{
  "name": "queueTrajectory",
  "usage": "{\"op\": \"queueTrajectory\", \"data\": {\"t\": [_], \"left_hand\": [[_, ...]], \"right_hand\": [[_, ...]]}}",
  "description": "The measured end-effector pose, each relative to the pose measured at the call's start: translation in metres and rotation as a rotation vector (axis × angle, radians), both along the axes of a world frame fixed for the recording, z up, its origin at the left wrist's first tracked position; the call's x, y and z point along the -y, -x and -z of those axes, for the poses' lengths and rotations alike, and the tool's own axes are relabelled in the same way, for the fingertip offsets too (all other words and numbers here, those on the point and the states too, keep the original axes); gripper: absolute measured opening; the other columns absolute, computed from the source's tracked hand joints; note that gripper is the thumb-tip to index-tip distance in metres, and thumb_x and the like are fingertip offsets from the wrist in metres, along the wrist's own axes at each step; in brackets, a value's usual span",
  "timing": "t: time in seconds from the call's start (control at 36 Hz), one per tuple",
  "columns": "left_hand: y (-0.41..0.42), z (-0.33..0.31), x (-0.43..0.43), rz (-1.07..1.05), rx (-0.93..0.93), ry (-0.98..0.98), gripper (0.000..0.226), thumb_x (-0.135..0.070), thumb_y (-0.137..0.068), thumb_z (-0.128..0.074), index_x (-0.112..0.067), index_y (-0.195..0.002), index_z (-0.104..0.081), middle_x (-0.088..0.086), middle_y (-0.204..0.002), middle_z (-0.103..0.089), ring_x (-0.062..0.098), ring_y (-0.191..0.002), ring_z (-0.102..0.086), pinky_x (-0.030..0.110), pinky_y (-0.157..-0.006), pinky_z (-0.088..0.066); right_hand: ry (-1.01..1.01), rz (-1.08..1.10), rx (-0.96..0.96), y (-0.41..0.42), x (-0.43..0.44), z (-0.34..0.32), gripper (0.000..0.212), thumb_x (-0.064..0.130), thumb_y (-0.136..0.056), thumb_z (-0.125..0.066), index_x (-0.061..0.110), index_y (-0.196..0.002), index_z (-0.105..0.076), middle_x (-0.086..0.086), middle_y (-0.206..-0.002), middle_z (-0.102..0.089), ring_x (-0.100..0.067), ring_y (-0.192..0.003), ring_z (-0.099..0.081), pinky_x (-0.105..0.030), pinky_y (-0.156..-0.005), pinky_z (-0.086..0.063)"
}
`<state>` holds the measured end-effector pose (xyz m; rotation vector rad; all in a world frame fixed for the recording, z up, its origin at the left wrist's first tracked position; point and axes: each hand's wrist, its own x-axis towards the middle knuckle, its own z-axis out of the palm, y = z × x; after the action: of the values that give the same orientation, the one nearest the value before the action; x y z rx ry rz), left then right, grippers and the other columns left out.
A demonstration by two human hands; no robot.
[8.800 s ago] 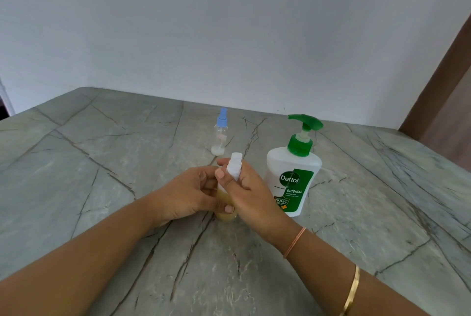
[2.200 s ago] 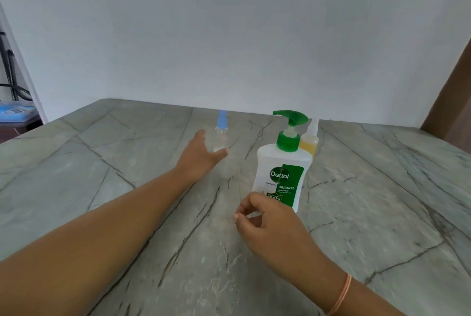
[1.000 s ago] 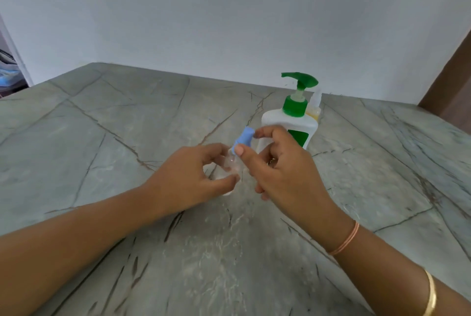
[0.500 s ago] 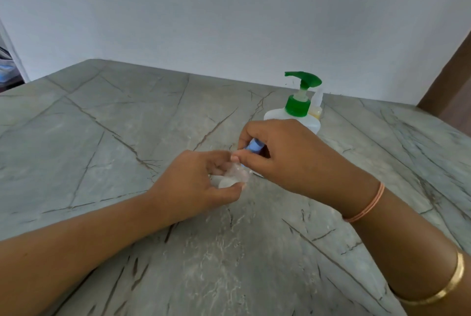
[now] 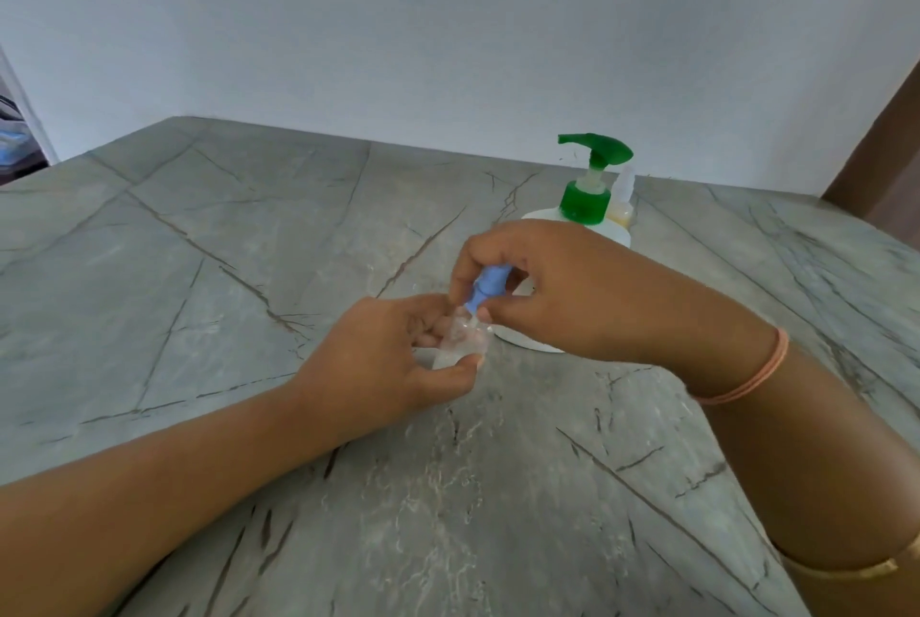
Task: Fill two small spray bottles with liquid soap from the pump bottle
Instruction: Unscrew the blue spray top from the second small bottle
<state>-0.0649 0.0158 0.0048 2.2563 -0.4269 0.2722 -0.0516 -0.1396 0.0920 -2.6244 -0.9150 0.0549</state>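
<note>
A small clear spray bottle (image 5: 460,340) with a blue spray top (image 5: 487,287) stands on the grey stone table (image 5: 199,278) at the middle. My left hand (image 5: 393,362) grips its clear body from the left. My right hand (image 5: 562,290) pinches the blue top from above with curled fingers. Behind my right hand stands the white pump bottle (image 5: 587,223) with a green pump, its lower part hidden. A second small spray bottle (image 5: 622,206) holding yellow liquid, with a white top, stands right behind the pump bottle.
A white wall (image 5: 448,29) runs along the table's far edge. A brown door frame (image 5: 881,153) rises at the right. Blue and dark items (image 5: 12,148) lie beyond the table's left edge.
Since half a second ago both hands have stayed on the blue-topped bottle. My right hand's fingers have shifted slightly on the blue top, which now shows more between them.
</note>
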Motion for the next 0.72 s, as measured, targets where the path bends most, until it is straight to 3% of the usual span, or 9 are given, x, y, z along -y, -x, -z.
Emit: {"op": "queueTrajectory", "data": {"t": [0.11,0.19,0.28,0.36,0.47,0.53,0.61,0.69,0.72], "left_hand": [[0.0,0.001,0.001,-0.017,0.013,-0.024,0.022,-0.049,-0.066,-0.067,-0.049,-0.082,-0.052,-0.021,-0.082,-0.067,-0.011,-0.082,-0.062,0.008,-0.074,-0.049],[0.0,0.002,0.001,-0.029,0.028,-0.066,0.026,-0.051,-0.066,-0.064,-0.042,-0.088,-0.054,-0.025,-0.081,-0.064,-0.01,-0.083,-0.062,0.007,-0.073,-0.049],[-0.001,0.003,0.0,-0.029,0.032,-0.063,0.039,-0.052,-0.067,-0.066,-0.033,-0.1,-0.062,-0.022,-0.086,-0.065,-0.007,-0.085,-0.063,0.008,-0.077,-0.049],[-0.001,0.002,-0.001,-0.018,0.07,-0.079,0.049,-0.056,-0.065,-0.056,-0.031,-0.106,-0.064,-0.021,-0.088,-0.067,-0.007,-0.087,-0.062,0.009,-0.077,-0.048],[-0.002,0.003,-0.002,-0.045,0.075,-0.044,0.041,-0.047,-0.068,-0.061,-0.036,-0.107,-0.064,-0.021,-0.088,-0.068,-0.01,-0.092,-0.058,0.005,-0.077,-0.045],[-0.001,0.003,-0.001,-0.067,0.096,-0.053,0.036,-0.054,-0.065,-0.057,-0.042,-0.098,-0.06,-0.024,-0.081,-0.064,-0.011,-0.091,-0.056,0.007,-0.075,-0.046],[0.0,0.002,-0.001,-0.082,0.103,-0.066,0.046,-0.06,-0.062,-0.051,-0.04,-0.102,-0.061,-0.027,-0.079,-0.06,-0.01,-0.084,-0.059,0.01,-0.072,-0.048],[-0.001,0.001,0.0,-0.076,0.084,-0.066,0.05,-0.055,-0.066,-0.062,-0.034,-0.112,-0.062,-0.034,-0.083,-0.056,-0.02,-0.082,-0.055,-0.003,-0.071,-0.04],[-0.001,0.0,0.0,-0.078,0.079,-0.059,0.047,-0.053,-0.067,-0.065,-0.035,-0.11,-0.062,-0.034,-0.083,-0.056,-0.02,-0.08,-0.055,-0.003,-0.07,-0.039]], "right_hand": [[-0.015,0.123,0.012,0.001,0.0,0.002,0.032,0.045,-0.088,-0.055,0.03,-0.115,-0.049,0.013,-0.089,-0.054,-0.007,-0.084,-0.058,-0.021,-0.072,-0.047],[0.089,0.249,0.145,-0.002,-0.006,0.01,0.042,0.063,-0.084,-0.041,0.022,-0.086,-0.049,0.007,-0.072,-0.052,-0.007,-0.065,-0.054,-0.022,-0.067,-0.045],[0.034,0.189,0.135,-0.006,-0.004,0.012,0.041,0.055,-0.086,-0.048,0.018,-0.069,-0.046,0.004,-0.063,-0.046,-0.007,-0.056,-0.045,-0.022,-0.059,-0.04],[-0.025,0.052,-0.015,-0.005,0.003,0.005,0.011,0.034,-0.087,-0.06,0.024,-0.09,-0.058,0.015,-0.074,-0.052,-0.004,-0.063,-0.052,-0.016,-0.057,-0.042],[-0.028,0.085,-0.054,-0.003,0.005,0.004,0.035,0.043,-0.086,-0.058,0.03,-0.117,-0.048,0.022,-0.08,-0.053,0.003,-0.068,-0.054,-0.01,-0.062,-0.043],[0.062,0.176,0.075,-0.004,0.002,0.009,0.041,0.06,-0.083,-0.049,0.023,-0.101,-0.053,0.012,-0.078,-0.054,-0.005,-0.067,-0.052,-0.02,-0.065,-0.043],[0.071,0.183,0.156,-0.004,0.0,0.014,0.042,0.059,-0.084,-0.047,0.019,-0.071,-0.047,0.004,-0.063,-0.046,-0.007,-0.054,-0.041,-0.02,-0.056,-0.035],[0.065,0.047,0.07,-0.004,0.005,0.008,0.01,0.03,-0.089,-0.058,0.021,-0.094,-0.058,0.018,-0.07,-0.047,0.0,-0.06,-0.048,-0.013,-0.055,-0.039],[0.063,0.013,0.033,-0.004,0.006,0.006,0.017,0.022,-0.089,-0.059,0.024,-0.106,-0.057,0.023,-0.074,-0.047,0.005,-0.064,-0.049,-0.01,-0.06,-0.042]]}}
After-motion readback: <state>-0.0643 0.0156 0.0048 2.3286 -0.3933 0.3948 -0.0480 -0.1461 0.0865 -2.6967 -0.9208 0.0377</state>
